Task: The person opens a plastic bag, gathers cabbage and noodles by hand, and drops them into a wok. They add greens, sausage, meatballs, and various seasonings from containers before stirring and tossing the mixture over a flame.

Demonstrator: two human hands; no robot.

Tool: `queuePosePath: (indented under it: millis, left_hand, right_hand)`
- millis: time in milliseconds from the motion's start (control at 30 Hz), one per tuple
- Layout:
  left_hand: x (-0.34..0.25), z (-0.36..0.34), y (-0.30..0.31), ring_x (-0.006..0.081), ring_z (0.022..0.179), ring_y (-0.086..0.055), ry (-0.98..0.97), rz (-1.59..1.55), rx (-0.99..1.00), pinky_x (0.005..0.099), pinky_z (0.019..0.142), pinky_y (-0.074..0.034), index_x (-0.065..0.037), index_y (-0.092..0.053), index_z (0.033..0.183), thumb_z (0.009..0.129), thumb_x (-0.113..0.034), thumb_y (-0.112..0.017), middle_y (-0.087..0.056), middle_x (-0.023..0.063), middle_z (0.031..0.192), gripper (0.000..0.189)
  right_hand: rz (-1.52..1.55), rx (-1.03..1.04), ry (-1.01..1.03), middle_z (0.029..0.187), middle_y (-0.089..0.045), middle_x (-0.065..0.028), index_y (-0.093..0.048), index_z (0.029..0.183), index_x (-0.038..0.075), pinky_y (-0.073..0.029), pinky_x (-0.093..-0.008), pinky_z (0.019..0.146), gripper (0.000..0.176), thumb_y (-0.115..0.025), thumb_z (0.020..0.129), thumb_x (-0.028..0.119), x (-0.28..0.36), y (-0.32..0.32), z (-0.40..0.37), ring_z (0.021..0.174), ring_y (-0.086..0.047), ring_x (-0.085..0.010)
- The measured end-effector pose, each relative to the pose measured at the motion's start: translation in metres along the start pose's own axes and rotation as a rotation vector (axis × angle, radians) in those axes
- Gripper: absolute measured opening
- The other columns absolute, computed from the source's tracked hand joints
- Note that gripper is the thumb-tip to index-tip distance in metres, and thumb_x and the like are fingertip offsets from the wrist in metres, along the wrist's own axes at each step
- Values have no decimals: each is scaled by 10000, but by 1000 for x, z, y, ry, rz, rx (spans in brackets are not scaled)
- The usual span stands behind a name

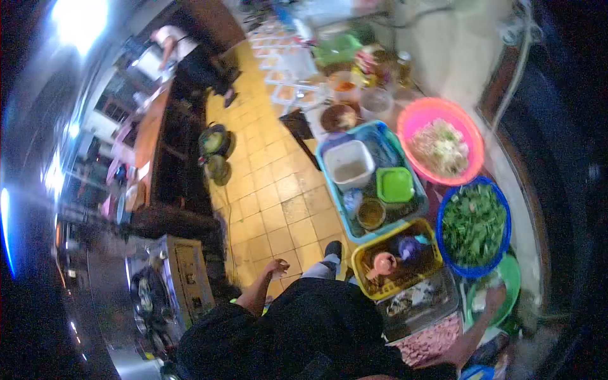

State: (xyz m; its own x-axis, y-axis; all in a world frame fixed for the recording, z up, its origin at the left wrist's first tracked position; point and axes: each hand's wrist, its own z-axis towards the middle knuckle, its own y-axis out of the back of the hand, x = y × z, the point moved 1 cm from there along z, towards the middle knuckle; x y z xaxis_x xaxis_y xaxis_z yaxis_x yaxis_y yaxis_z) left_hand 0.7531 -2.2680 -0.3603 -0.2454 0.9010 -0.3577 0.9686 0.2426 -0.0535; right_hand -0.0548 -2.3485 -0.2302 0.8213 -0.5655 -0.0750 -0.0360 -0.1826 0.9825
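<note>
My left hand (277, 268) hangs over the tiled floor at my side, touching nothing I can see. Its fingers are loosely bent and apart. My right hand (494, 297) reaches into a green basin (514, 278) with something whitish inside; its fingers are blurred, so what they touch or hold cannot be made out. Beside that basin stands a blue basket (508, 218) of chopped green leaves. Nearer me lie a tray of pink chopped pieces (430, 339), a clear tub (415, 304) with pale bits, and a yellow tub (364, 278) holding a pink scoop (383, 265).
A pink basin (411, 117) of pale shredded food and a light blue crate (329, 183) with a white tub (348, 163) and green box (394, 185) stand farther along. Open-topped containers line the far table. Another person (183, 54) bends at a wooden counter (152, 126) across the tiled floor (278, 190).
</note>
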Motion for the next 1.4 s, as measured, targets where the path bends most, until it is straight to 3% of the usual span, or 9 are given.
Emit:
queuePosePath:
  millis: [133, 200, 267, 333, 367, 400, 767, 1167, 1400]
  left_hand:
    - [19, 23, 11, 200, 746, -576, -15, 115, -79, 392, 578, -457, -48, -549, 968, 806, -112, -555, -617, 84, 877, 174]
    - [27, 42, 29, 190, 740, -582, 332, -538, 693, 401, 586, -464, -62, -551, 968, 782, -119, -615, -618, 81, 883, 205]
    - [32, 60, 31, 206, 713, -591, -296, 518, 51, 396, 575, -478, -48, -544, 983, 811, -114, -587, -615, 84, 870, 189]
    - [6, 56, 29, 253, 722, -612, 57, -61, 125, 375, 537, -495, -43, -516, 1039, 810, -121, -607, -608, 104, 869, 258]
    - [-4, 43, 14, 269, 718, -606, -109, 195, -1, 391, 541, -490, -57, -514, 1053, 826, -182, -580, -607, 115, 891, 267]
    - [-4, 68, 39, 284, 719, -601, -33, -142, 354, 398, 541, -478, -75, -527, 1045, 836, -246, -534, -604, 115, 898, 270]
    - [-138, -18, -69, 186, 699, -601, -323, 657, -38, 297, 562, -473, -49, -501, 1145, 828, -204, -569, -607, 101, 957, 360]
    - [-255, -230, -356, 170, 865, -560, -607, 860, 1203, 310, 777, -451, 23, -502, 1146, 861, -149, -535, -588, 110, 1010, 334]
    - [-142, -198, -543, 233, 981, -548, 230, 350, 1541, 401, 849, -442, -75, -341, 1287, 832, -504, -495, -531, 102, 1162, 644]
  right_hand:
    - [183, -218, 4, 1116, -553, -210, -510, 1153, -10, -402, -399, 905, 501, -644, 716, 197, -9, 15, 2, 1029, -530, -346]
    - [140, -324, 172, 1055, -589, -201, -530, 1140, -3, -416, -395, 876, 436, -593, 728, 123, -64, -30, 23, 983, -554, -351]
    - [575, -507, 102, 1028, -594, -209, -518, 1143, -33, -441, -348, 821, 449, -577, 703, 35, -61, -2, 10, 881, -576, -291]
    - [528, -381, -97, 1090, -569, -199, -513, 1154, -19, -468, -350, 766, 535, -629, 634, 31, -41, 47, -11, 901, -572, -319]
    - [66, -694, 219, 1041, -588, -200, -529, 1143, 4, -471, -372, 752, 561, -688, 608, 62, -99, -15, 23, 868, -585, -345]
    - [342, -668, 7, 979, -606, -210, -571, 1094, 16, -474, -389, 758, 497, -695, 618, 86, -52, 50, -7, 849, -596, -356]
    - [1090, -862, -15, 864, -600, -44, -560, 1037, -37, -449, -239, 625, 333, -539, 706, -22, -33, 161, -47, 709, -535, -95]
    - [1812, -826, -113, 858, -606, -82, -574, 945, -18, -466, -261, 653, 241, -490, 720, -34, -14, 218, -74, 733, -581, -170]
    - [1897, -752, 20, 891, -603, -86, -549, 1001, 12, -483, -311, 677, 278, -551, 723, 15, 35, 288, -116, 793, -595, -207]
